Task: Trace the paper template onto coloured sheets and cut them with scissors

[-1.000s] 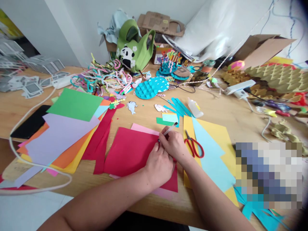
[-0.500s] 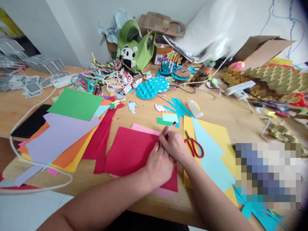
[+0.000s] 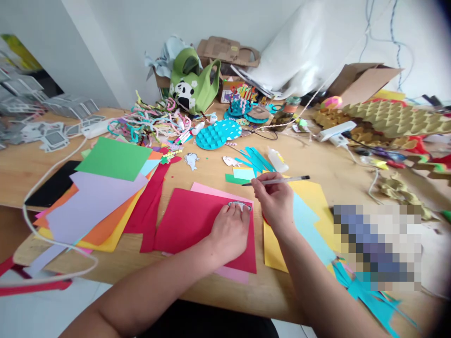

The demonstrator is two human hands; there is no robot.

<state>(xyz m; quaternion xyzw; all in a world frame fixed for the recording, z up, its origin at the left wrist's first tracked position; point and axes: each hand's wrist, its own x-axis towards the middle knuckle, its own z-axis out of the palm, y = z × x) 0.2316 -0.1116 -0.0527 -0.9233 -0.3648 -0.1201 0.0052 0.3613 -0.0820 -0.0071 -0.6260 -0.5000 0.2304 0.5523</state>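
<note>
My left hand (image 3: pixel 230 231) lies flat on a sheet of red paper (image 3: pixel 188 220), fingers stretched forward. Its fingertips press on a small grey-and-white paper cutout (image 3: pixel 243 205) near the sheet's upper right corner; the rest of the cutout is hidden underneath. Just right of it, my right hand (image 3: pixel 276 204) is raised and pinches a pen (image 3: pixel 296 179), held almost level with the tip to the left. Pink paper (image 3: pixel 214 189) shows beneath the red sheet. The scissors are nearly all hidden behind my right hand and wrist.
Stacked coloured papers (image 3: pixel 109 162) and a black phone (image 3: pixel 52 185) lie to the left. Yellow paper (image 3: pixel 276 249) is on the right. Farther back are a glue bottle (image 3: pixel 278 160), fish cutouts (image 3: pixel 230 161), pipe cleaners (image 3: pixel 148 119) and a green panda bag (image 3: pixel 202 94).
My right hand has lifted off the red paper and moved right, swinging the pen from upright to nearly level. The cutout under my left fingertips has come into sight.
</note>
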